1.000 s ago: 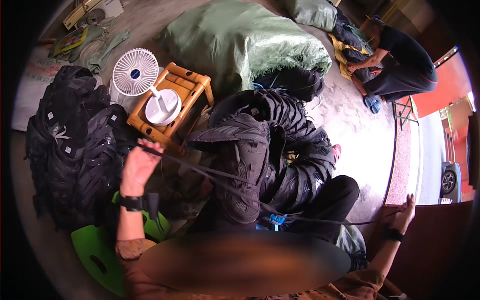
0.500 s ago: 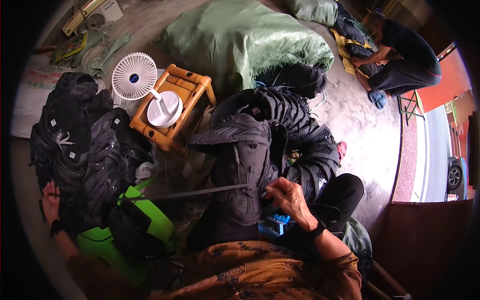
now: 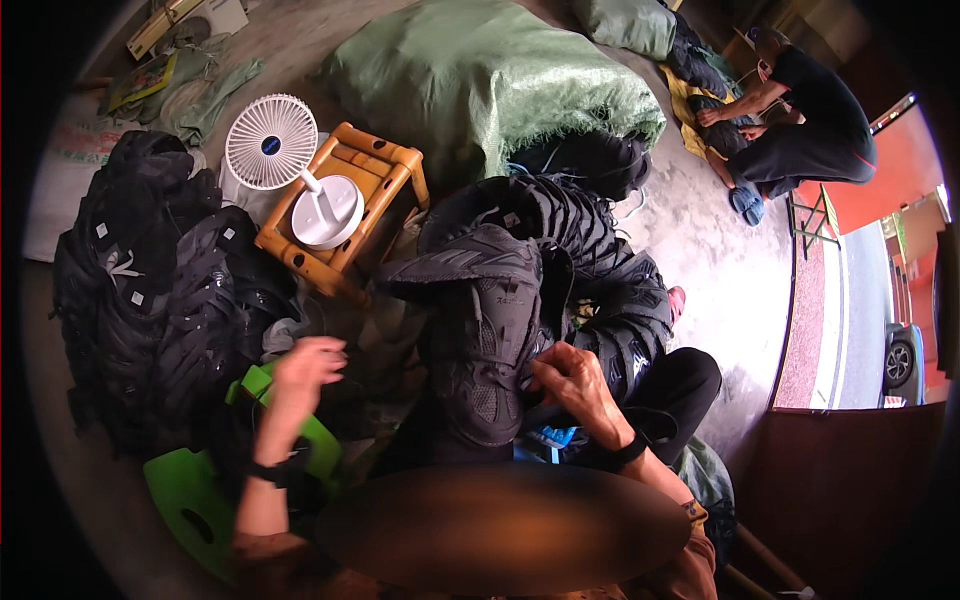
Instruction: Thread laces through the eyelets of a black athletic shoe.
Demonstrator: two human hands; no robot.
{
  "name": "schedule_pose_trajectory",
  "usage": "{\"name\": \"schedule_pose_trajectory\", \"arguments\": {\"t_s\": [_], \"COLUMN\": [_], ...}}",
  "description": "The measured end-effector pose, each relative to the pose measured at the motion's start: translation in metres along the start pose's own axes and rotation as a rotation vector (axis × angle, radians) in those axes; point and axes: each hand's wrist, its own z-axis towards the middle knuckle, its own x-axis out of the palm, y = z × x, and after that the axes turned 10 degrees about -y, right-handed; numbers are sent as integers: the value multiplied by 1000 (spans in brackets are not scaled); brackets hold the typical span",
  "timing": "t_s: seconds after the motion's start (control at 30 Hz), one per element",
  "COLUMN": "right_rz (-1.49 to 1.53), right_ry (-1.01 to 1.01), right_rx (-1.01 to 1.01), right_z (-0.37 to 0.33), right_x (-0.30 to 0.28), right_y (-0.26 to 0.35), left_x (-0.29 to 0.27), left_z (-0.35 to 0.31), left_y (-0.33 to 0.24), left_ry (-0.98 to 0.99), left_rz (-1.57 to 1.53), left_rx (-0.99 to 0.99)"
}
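A black shoe stands toe-up on my lap in the middle of the view. My right hand grips its right side, fingers pressed into the upper. My left hand hovers left of the shoe with its fingers curled and pinched together, as on a thin thread that is too fine to make out now. A black band circles each wrist. A small blue object shows just under my right wrist.
A heap of black shoes lies at my left, and a row of more black shoes beyond my lap. A wooden stool carries a white fan. Behind lies a green sack. A green plastic stool is at lower left. Another person crouches at the far right.
My left hand swung out to the far left, pulling a thread taut from the shoe, then came back beside it. My right hand rose from the lower right onto the shoe.
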Motion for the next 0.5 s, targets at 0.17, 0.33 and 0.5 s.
{"name": "schedule_pose_trajectory", "arguments": {"t_s": [0.17, 0.33, 0.5], "right_rz": [-769, -86, -63], "right_ry": [-183, 39, -41], "right_rx": [-622, -30, -132], "right_z": [6, 4, -2], "right_x": [18, 2, 11], "right_y": [2, 1, -10], "left_x": [123, 138, 134], "left_z": [-1, -5, -8], "left_y": [-23, -33, -37], "left_ry": [103, 67, 105], "left_rz": [26, 122, 123], "left_rx": [402, 368, 358]}}
